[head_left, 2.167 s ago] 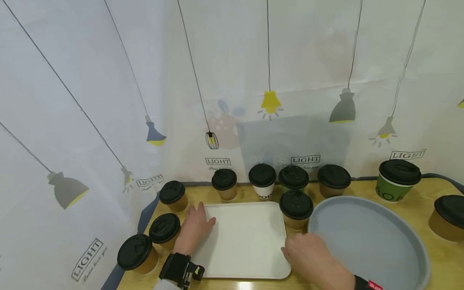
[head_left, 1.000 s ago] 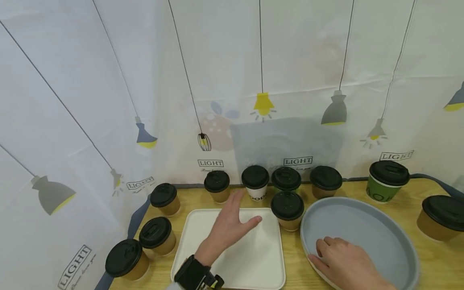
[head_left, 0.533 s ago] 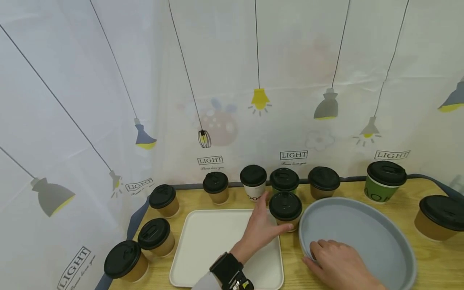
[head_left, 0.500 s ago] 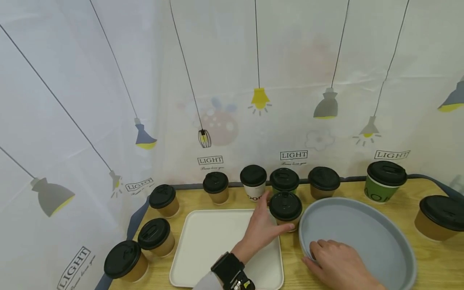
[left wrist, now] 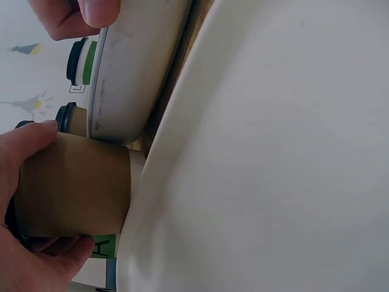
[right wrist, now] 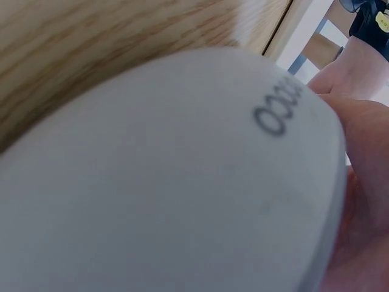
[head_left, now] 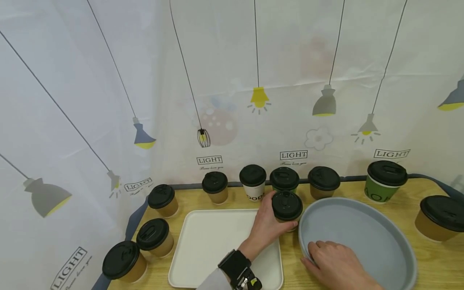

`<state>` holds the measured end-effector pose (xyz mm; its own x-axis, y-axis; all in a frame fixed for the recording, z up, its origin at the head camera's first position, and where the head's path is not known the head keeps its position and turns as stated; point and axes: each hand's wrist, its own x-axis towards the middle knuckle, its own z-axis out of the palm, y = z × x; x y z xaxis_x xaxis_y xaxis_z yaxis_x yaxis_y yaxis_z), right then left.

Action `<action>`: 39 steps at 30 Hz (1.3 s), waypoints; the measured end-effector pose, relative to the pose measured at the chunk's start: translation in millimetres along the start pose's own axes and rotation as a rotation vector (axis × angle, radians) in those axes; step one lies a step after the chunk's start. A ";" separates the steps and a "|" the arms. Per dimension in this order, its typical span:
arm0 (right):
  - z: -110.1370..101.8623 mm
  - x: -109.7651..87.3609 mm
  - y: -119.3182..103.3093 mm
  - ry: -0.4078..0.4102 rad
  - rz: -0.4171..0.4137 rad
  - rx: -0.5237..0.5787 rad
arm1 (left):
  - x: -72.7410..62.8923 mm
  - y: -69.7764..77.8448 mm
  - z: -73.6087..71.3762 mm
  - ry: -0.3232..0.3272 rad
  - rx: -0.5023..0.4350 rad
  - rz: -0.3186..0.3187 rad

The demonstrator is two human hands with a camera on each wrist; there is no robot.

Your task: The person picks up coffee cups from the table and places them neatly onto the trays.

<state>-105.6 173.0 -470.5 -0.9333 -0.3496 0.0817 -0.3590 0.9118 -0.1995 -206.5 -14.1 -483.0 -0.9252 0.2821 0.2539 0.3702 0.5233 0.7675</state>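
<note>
My left hand (head_left: 265, 226) holds a brown paper coffee cup (left wrist: 76, 185) with a black lid. In the head view its fingers wrap the far left side and the thumb lies along the front, under the lid (head_left: 287, 205). The cup stands between a cream rectangular tray (head_left: 210, 245) and a round grey-blue tray (head_left: 369, 229). My right hand (head_left: 335, 262) pinches the left rim of the round tray, fingers inside and thumb outside. The right wrist view is filled by that tray's pale outer side (right wrist: 182, 164), with dark ring marks on it.
Lidded cups line the back: a small brown cup (head_left: 215, 187), a white cup (head_left: 253, 183), a brown cup (head_left: 324, 183) and a green cup (head_left: 385, 181). More brown cups stand at left (head_left: 125, 262) and far right (head_left: 440, 217). A printed curtain (head_left: 232, 80) hangs behind.
My left hand has left the cream tray's left edge, crossed rightward and closed round the brown cup. The right hand has shifted right from between the trays onto the round tray's rim.
</note>
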 end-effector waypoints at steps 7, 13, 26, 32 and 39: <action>-1.7 1.9 0.7 -0.019 0.046 -0.005 | -2.4 3.5 -7.0 0.022 -0.001 0.034; -6.1 4.7 1.5 -0.013 0.068 0.000 | -7.2 11.3 -30.8 0.050 -0.059 0.050; -8.8 10.2 0.0 -0.009 0.070 0.000 | -17.3 -17.3 -59.7 0.054 -0.081 0.006; -9.2 10.5 -0.6 0.013 0.064 0.013 | -15.2 -32.8 -55.6 -0.016 -0.068 -0.003; -8.8 12.5 -4.4 0.045 0.034 0.026 | -11.9 -40.7 -55.9 -0.042 -0.077 -0.025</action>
<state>-115.7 166.6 -459.9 -0.9441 -0.3080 0.1179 -0.3276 0.9169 -0.2278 -215.2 -83.7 -484.4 -0.9291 0.3042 0.2101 0.3378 0.4676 0.8169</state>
